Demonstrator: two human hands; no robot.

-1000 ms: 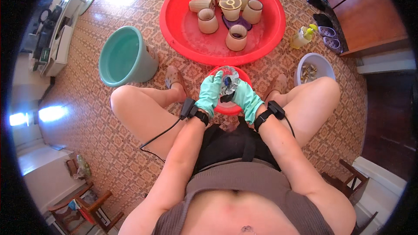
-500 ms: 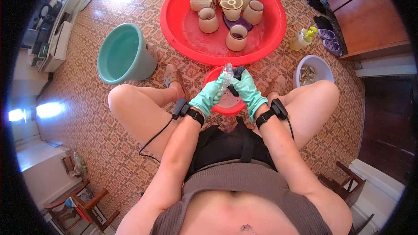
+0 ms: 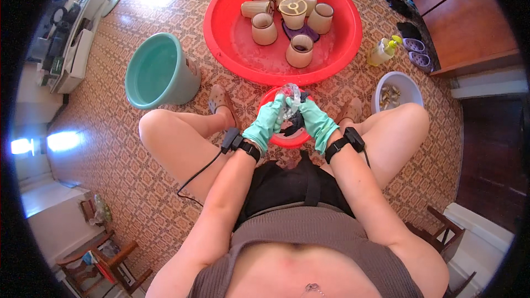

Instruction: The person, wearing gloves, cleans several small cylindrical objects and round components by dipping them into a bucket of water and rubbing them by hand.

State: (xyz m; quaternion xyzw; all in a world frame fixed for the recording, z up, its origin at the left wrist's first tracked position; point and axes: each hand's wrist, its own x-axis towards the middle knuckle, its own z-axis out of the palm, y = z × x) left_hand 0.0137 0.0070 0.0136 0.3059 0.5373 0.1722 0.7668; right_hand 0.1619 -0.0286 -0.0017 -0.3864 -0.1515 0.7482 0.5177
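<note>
Floor lies below left fingers clamped on clear glass-like piece, right fingers gripping dark cloth immediately rightward.

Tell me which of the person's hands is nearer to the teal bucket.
Left. The left hand is to the right of the teal bucket; the right hand is farther right, on the left hand's far side.

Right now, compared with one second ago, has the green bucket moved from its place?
No. The green bucket stands at the same spot on the patterned floor, left of the large red tub, the gap unchanged.
</note>
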